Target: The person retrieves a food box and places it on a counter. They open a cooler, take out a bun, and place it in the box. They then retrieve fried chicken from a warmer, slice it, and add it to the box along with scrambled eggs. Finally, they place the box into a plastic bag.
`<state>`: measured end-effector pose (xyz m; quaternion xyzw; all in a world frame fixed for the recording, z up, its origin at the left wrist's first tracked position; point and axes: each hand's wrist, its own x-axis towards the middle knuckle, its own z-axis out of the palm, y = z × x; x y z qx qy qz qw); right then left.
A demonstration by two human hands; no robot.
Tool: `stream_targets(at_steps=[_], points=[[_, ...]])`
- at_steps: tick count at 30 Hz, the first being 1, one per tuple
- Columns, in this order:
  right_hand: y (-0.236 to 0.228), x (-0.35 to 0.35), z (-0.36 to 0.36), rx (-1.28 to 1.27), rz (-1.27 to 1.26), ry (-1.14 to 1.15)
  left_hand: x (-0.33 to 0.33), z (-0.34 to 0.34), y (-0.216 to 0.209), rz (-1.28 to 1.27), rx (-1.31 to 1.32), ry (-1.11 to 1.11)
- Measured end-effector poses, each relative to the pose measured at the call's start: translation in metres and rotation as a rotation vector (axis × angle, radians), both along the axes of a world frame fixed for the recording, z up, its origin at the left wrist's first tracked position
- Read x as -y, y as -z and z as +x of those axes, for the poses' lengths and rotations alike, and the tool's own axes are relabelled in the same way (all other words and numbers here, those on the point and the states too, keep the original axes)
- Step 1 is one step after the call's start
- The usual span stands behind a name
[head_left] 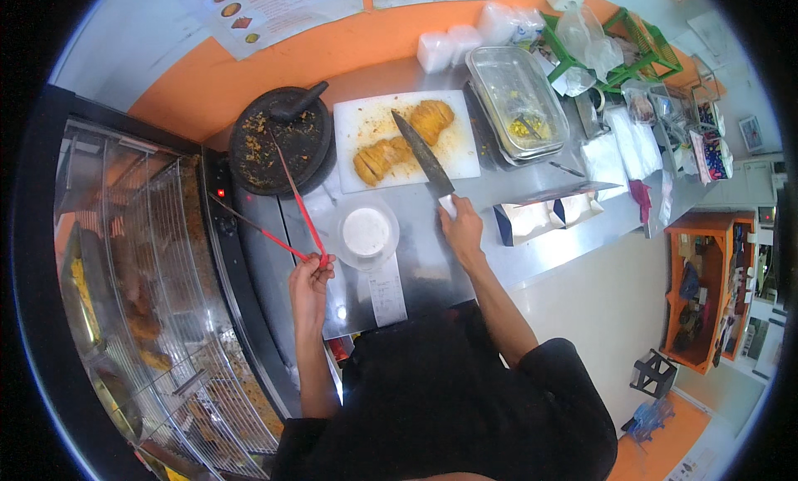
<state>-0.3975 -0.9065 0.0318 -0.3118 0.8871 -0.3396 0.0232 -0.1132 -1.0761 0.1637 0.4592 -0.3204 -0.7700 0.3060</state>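
Sliced golden fried food point(403, 142) on white cutting board point(353, 115), right hand point(460, 226) gripping big knife point(422, 155), left hand point(310, 280) closed around red tongs point(283, 205)

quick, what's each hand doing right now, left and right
Left hand: closed, its grip on red tongs.
Right hand: closed on the handle of a large knife, blade lying over the white cutting board.

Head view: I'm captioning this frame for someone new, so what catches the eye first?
The right hand grips a large knife lying across a white cutting board with sliced golden food. The left hand holds red tongs opened toward a dark stone mortar. Between the hands sits a lidded white cup.
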Motion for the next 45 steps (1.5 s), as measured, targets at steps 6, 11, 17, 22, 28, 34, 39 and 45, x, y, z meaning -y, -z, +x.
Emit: stream_targets(at_steps=[6, 11, 17, 22, 28, 34, 39, 45], points=[[-0.005, 0.005, -0.01, -0.006, 0.104, 0.027, -0.015, -0.004, -0.011, -0.005, -0.001, 0.022], [-0.005, 0.0, -0.016, -0.082, 0.108, 0.054, -0.024, -0.011, -0.013, -0.032, -0.013, 0.019], [0.006, 0.017, -0.016, 0.065, 0.007, -0.059, -0.026, -0.015, -0.012, -0.036, -0.042, 0.083], [0.009, 0.045, -0.024, 0.006, 0.096, -0.189, -0.03, -0.035, -0.012, -0.069, -0.042, 0.157], [-0.082, 0.048, -0.046, 0.624, -0.025, -0.26, -0.057, -0.113, 0.001, -0.182, -0.005, 0.318], [-0.167, 0.04, -0.073, 0.409, -0.039, -0.384, -0.099, -0.238, 0.012, -0.64, 0.126, 0.469], [-0.226, 0.067, -0.213, 0.044, 0.328, -0.295, -0.132, -0.244, 0.062, -0.98, 0.469, 0.154], [-0.271, 0.167, -0.362, -0.247, 1.146, -0.815, -0.148, -0.245, 0.151, -0.51, 0.6, 0.264]])
